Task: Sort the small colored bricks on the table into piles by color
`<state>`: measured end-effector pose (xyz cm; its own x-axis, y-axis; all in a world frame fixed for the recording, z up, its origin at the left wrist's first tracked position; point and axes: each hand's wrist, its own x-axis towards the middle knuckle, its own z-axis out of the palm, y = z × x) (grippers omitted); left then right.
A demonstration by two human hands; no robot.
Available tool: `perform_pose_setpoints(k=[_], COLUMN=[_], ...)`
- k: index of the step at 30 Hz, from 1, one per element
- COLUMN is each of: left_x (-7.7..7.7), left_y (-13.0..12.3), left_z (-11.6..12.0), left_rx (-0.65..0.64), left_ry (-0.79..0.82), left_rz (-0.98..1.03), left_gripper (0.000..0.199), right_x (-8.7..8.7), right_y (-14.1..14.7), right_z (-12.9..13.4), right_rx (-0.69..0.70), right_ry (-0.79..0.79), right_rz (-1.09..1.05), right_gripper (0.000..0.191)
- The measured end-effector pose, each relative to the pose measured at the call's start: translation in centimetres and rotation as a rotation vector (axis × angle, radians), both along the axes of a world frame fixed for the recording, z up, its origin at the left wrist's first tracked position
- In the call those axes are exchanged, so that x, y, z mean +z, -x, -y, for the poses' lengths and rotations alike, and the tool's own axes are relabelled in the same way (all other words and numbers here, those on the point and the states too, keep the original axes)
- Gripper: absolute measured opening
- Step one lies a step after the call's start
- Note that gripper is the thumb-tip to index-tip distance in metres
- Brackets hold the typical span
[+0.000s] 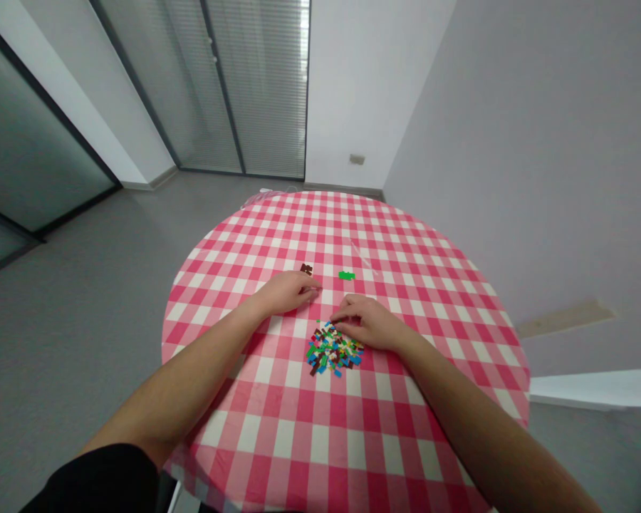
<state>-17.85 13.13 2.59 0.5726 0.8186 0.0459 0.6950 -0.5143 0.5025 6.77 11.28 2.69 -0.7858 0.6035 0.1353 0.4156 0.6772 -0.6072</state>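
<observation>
A heap of small toy building bricks point(334, 350) in blue, green, brown, white and yellow lies on the checked tablecloth. At its upper right edge is my right hand point(372, 322), thumb and fingers bent together over the topmost bricks; anything between the tips is too small to make out. My left hand point(285, 292) rests farther up and to the left, low over the cloth, its fingers pointing right with the thumb slightly apart and nothing visible in them. Just beyond it lie dark brown bricks point(306, 269), partly hidden by the fingers. A green brick group point(347, 276) sits beyond my right hand.
The round table point(320, 442) wears a red-and-white checked cloth. Clear plastic wrap point(261, 197) lies at its far left edge. A wall point(555, 178) runs close along the right side, with glass partitions point(235, 92) behind.
</observation>
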Motion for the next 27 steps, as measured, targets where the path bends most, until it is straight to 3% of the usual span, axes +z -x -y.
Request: perform_pose_setpoints(k=[7, 27], left_x=[1.2, 0.3], left_y=[-1.7, -1.6], left_z=[1.3, 1.2], left_rx=[-0.148, -0.116], left_ry=[0.072, 0.080], left_rz=[-0.003, -0.012], left_gripper=[0.017, 0.017], right_x=[0.0, -0.6], right_y=[0.0, -0.7], right_z=[-0.1, -0.5], right_rx=[0.032, 0.013], right_ry=[0.001, 0.004], right_rz=[0.055, 0.008], right_gripper=[0.019, 0.022])
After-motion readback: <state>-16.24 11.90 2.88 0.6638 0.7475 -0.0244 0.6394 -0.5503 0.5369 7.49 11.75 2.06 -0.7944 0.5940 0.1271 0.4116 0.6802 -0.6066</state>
